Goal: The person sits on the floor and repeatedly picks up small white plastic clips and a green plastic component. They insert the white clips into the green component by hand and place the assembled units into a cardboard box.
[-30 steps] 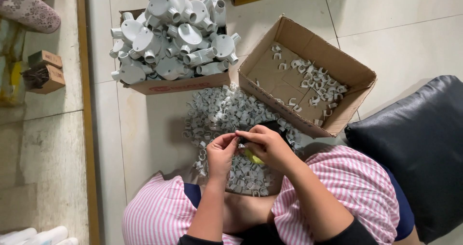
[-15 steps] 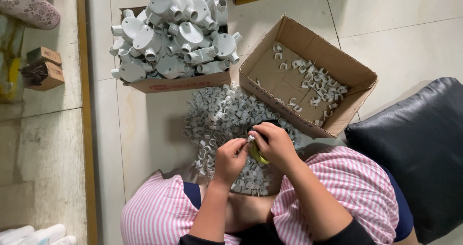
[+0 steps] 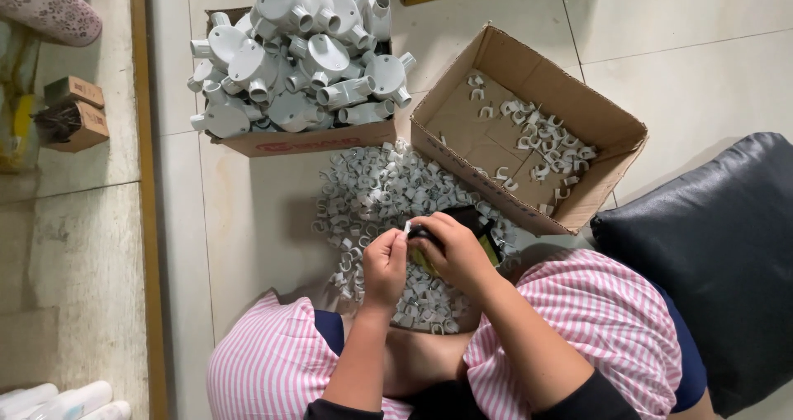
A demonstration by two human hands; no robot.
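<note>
Over the heap of small white plastic clips (image 3: 388, 213) on the tiled floor, the left hand (image 3: 385, 265) pinches one clip (image 3: 406, 227) steady while the right hand (image 3: 453, 251) grips a dark-handled tool (image 3: 462, 218) against it. Beyond the heap, an open cardboard box (image 3: 615, 127) holds loose clips.

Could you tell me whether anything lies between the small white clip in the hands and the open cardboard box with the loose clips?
Nothing visible does. The clip sits pinched between the left hand and right hand, and only low heaped clips separate it from the open box.
</note>
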